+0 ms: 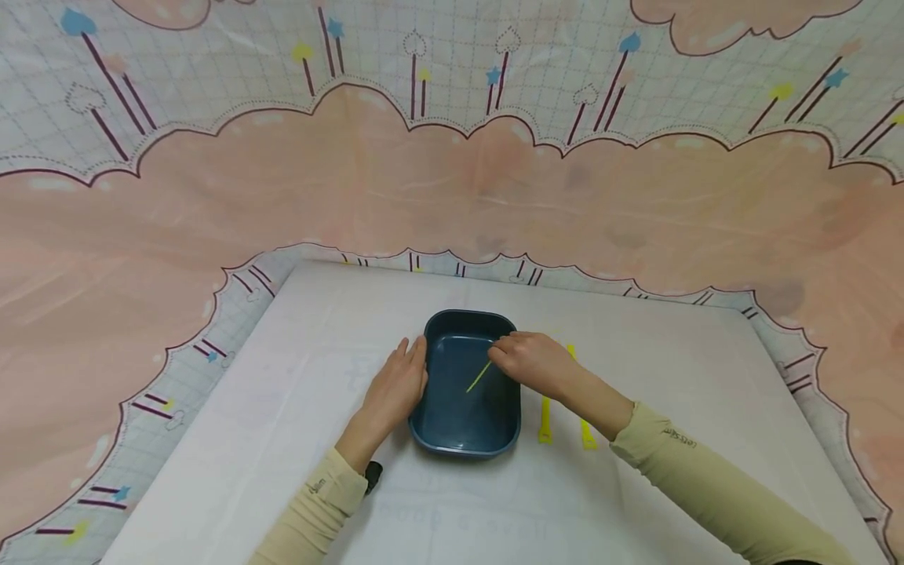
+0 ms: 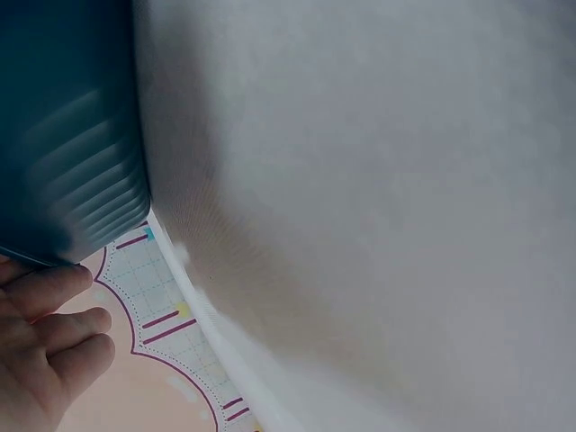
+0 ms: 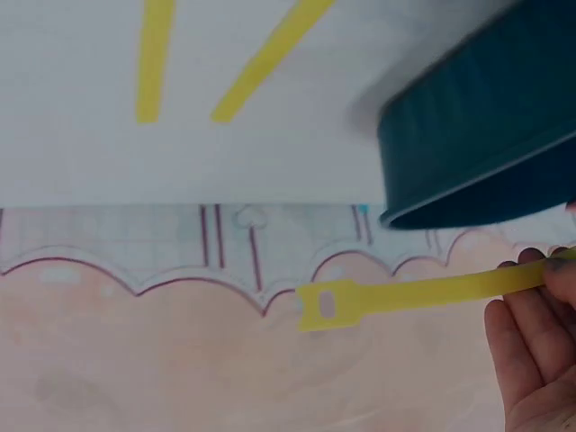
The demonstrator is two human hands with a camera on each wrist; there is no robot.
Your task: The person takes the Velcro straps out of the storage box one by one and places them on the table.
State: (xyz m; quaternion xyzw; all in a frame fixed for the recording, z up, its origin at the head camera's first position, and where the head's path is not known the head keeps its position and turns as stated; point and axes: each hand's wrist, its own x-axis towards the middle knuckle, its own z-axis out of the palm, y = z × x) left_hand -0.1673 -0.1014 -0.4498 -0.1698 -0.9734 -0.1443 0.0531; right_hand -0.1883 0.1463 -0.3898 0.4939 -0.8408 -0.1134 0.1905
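Note:
A dark blue rectangular tray (image 1: 462, 447) with rounded corners stands on the white table. My left hand (image 1: 398, 384) rests along its left wall, fingers fairly straight, fingertips at the rim in the left wrist view. Over the tray's right side, my right hand (image 1: 531, 362) pinches a yellow cable tie (image 3: 423, 292), a flat strap with a slotted head. From above, this strap shows as a thin line over the tray's interior. Two more yellow cable ties, the left one (image 1: 545, 424) and the right one (image 1: 588, 435), lie right of the tray, partly hidden by my right forearm.
The white table (image 1: 247, 439) stretches out around the tray on all sides. Beyond its edges hangs or lies a pink cloth (image 1: 452, 196) printed with clouds and small shapes. A small black object (image 1: 373, 475) shows at my left wrist.

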